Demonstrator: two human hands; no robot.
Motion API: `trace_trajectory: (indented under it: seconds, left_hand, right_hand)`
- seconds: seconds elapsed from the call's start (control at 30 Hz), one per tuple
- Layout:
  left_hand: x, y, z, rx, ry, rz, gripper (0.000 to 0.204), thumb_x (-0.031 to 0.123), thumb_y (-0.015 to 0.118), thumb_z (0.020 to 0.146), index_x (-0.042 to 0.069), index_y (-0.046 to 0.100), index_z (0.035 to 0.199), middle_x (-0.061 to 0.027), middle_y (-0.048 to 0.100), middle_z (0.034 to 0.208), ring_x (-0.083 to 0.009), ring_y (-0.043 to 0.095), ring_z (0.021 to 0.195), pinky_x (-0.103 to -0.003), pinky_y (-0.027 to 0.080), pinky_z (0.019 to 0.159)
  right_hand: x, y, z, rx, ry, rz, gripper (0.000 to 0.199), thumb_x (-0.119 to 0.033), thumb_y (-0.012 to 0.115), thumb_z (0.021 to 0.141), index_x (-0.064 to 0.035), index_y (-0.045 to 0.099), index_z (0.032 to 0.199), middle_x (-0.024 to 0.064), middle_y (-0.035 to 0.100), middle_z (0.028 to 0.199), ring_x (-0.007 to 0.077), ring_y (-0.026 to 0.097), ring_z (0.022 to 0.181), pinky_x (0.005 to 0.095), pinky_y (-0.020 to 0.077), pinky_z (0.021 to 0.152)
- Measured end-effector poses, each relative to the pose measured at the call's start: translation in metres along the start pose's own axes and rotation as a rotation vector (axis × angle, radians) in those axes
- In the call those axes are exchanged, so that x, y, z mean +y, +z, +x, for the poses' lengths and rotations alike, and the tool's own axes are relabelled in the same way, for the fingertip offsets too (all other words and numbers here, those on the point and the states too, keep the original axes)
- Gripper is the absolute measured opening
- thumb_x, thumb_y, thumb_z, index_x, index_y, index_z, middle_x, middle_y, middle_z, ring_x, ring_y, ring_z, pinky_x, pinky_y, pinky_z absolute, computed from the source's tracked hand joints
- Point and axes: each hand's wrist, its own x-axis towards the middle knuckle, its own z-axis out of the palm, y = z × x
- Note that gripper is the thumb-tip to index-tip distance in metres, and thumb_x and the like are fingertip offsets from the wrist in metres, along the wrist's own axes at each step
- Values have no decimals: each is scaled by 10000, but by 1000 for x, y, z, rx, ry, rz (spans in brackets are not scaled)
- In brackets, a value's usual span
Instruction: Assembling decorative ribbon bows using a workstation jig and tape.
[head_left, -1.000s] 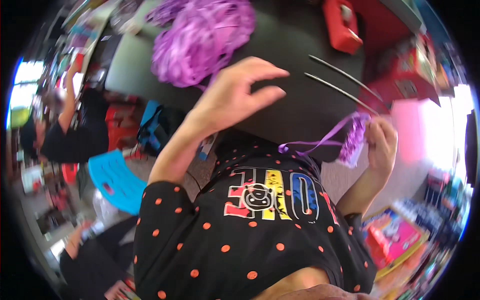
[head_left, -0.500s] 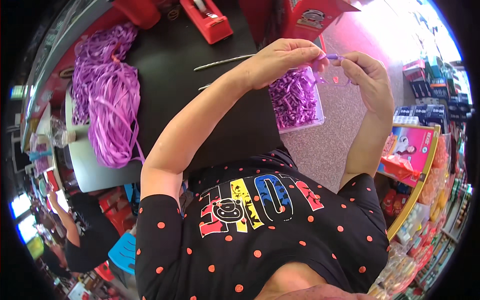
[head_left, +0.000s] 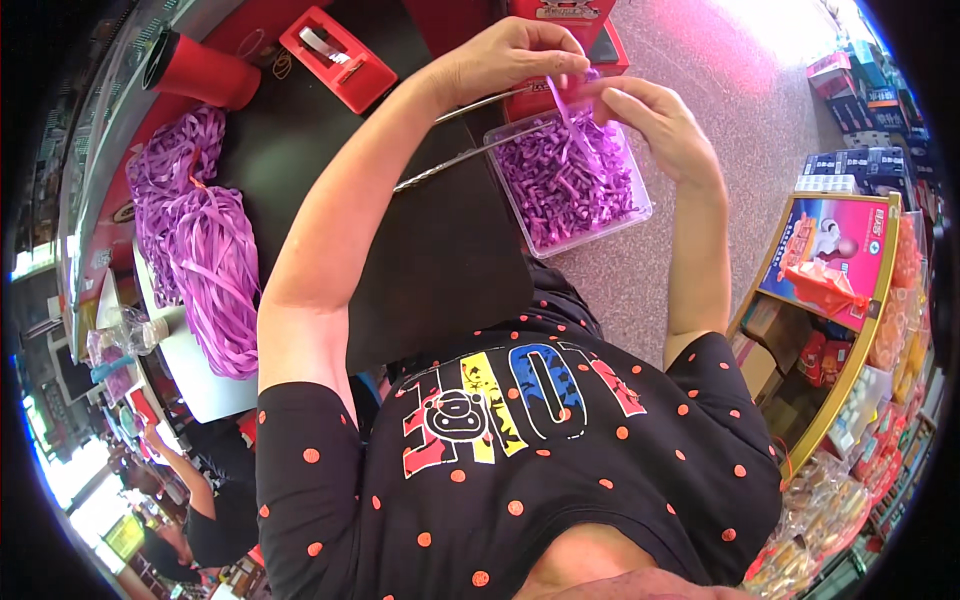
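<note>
My left hand (head_left: 530, 55) is pinched on a narrow purple ribbon (head_left: 559, 108), and a length of it dangles over the box. My right hand (head_left: 665, 128) meets it from the right, its fingertips closed on the same ribbon; the exact spot is blurred. Under both hands a clear plastic box (head_left: 634, 216) holds a heap of small folded purple ribbon pieces (head_left: 565, 190). Two thin metal rods lie at the table's far side: one twisted rod (head_left: 450, 166) reaches toward the box, the other (head_left: 482, 104) runs partly behind my left hand.
A big bundle of purple ribbon (head_left: 212, 275) lies at the table's left. Behind it are a red cup (head_left: 208, 72) and a red tape dispenser (head_left: 345, 62). The dark table (head_left: 440, 260) ends at the box. Shelves with packaged goods (head_left: 845, 260) stand right; another person (head_left: 215, 500) is lower left.
Both hands have moved up and left, with the ribbon held between them. The view has shifted, so the box shows more fully below the hands.
</note>
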Motion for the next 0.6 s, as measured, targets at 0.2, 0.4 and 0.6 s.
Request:
trace_trajectory:
  seconds: [0.2,0.4,0.6]
  left_hand:
    - [-7,-11,4,32,-31,260,278,298,589,920,43,663,1004,25,623,877,-54,539,812,-211,432,758]
    - [-14,-24,0,39,-37,298,285,299,588,922,34,657,999,42,608,849,-33,518,796,-193,418,705]
    - [-21,-34,-15,11,-131,379,281,297,597,913,28,653,973,45,588,813,-40,508,772,-196,405,686]
  right_hand:
    - [37,22,27,442,-75,155,359,-281,645,874,-8,613,1105,49,652,952,112,599,915,255,479,807]
    - [40,31,35,228,-72,130,307,-211,626,892,-25,617,1136,12,661,929,70,603,819,214,481,740]
    - [57,39,36,216,4,185,234,-169,634,890,-8,647,1058,-17,640,844,37,571,776,181,463,711]
